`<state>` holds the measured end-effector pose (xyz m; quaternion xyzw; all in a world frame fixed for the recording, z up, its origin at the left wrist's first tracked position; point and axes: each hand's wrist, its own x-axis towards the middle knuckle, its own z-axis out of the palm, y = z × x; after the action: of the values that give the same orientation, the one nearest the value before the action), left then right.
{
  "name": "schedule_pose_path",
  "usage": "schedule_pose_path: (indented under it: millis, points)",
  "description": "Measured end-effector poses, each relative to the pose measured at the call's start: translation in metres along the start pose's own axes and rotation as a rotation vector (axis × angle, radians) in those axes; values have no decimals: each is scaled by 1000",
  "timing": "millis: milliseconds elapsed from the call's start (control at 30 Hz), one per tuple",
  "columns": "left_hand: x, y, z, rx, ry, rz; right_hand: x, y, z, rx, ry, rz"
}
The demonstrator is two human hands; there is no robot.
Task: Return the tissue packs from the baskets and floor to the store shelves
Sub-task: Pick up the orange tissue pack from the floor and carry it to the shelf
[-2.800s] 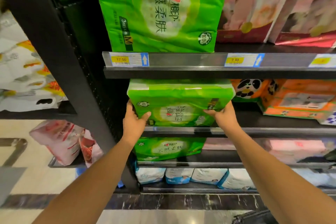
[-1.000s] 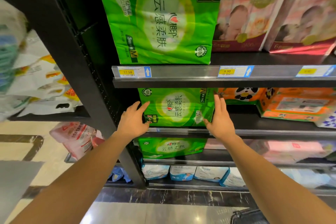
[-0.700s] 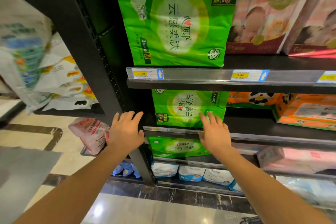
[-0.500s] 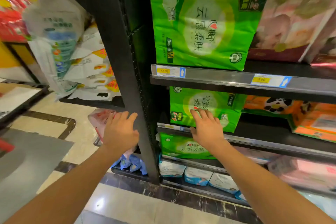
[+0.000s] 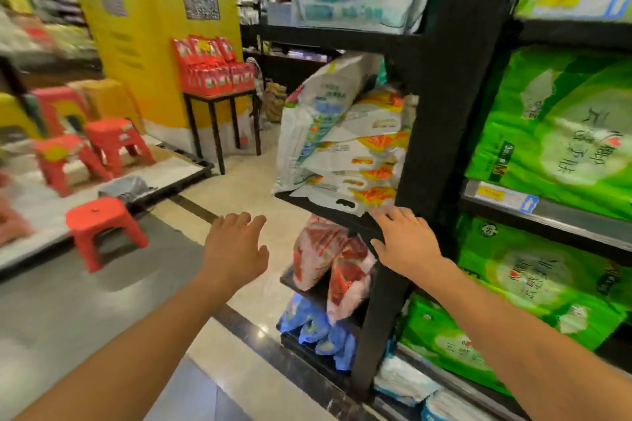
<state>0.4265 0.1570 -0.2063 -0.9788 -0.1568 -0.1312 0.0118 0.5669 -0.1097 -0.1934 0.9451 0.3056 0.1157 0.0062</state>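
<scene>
Left hand (image 5: 236,249) hangs over the aisle floor (image 5: 85,311), fingers spread and holding nothing, likely freed for the next pickup. Right hand (image 5: 407,239), also released, rests flat on the end shelf (image 5: 328,212). Green tissue pack (image 5: 533,277) sits shelved at right.

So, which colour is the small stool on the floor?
Red-orange stool; the head view shows it.

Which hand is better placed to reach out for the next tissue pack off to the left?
Probably the left. The left hand hangs open over the aisle floor, touching nothing, on that side. The right hand lies across the black shelf edge by the upright post, nearer the shelves.
</scene>
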Motion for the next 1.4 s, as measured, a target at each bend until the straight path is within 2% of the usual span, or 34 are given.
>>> schedule_pose_path:
  millis: [133,300,433,567,800,1033,1200,1400]
  points:
    - [-35,-91,-19,18,41,-123,37,-94,-17,38,49,-142]
    - [-86,-202,-36,135,-16,-308,68,-214,-32,46,84,-352]
    - [-131,-270,-42,165,-43,-492,86,-294,-29,45,73,-500]
    - [-175,-331,-48,193,15,-657,109,-378,-20,71,61,-632]
    - [-225,-422,-46,338,70,-882,164,-540,1,143,70,-911]
    - [-241,-498,-63,453,-54,-1131,220,-686,24,258,16,-1157]
    - [-253,-540,-55,476,-134,-1257,251,-767,40,258,-6,-1272]
    - [-268,-596,-29,429,-102,-1355,271,-862,55,245,14,-1437]
